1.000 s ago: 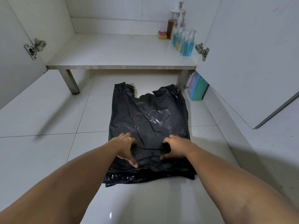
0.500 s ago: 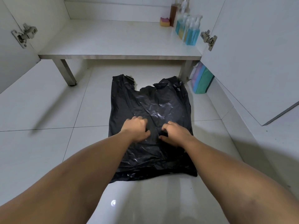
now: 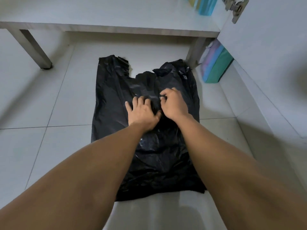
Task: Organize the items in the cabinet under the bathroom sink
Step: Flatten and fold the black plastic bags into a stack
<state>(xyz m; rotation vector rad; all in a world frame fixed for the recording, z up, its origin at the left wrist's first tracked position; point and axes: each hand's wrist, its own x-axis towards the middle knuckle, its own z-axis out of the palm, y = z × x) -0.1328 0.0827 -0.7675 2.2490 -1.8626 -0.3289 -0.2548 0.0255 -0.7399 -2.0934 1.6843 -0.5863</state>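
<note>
A black plastic bag [image 3: 114, 100] lies spread flat on the pale floor tiles in front of the open cabinet, its two handles pointing toward the cabinet. My left hand [image 3: 142, 113] presses down on the middle of the bag with its fingers spread. Right beside it, my right hand [image 3: 174, 105] has its fingers curled and pinches the plastic. Both forearms cover the bag's near half.
The cabinet floor [image 3: 116, 14] is a white raised shelf on metal legs [image 3: 36, 50]. Blue bottles [image 3: 206, 5] stand at its right end. A pastel-and-green pack [image 3: 216, 65] stands on the floor under the open right door [image 3: 274, 47], which carries a hinge [image 3: 235, 7].
Both hands have slid forward along the bag from its near edge to its middle. The left hand's fingers have spread flat. The view has tilted down and moved closer.
</note>
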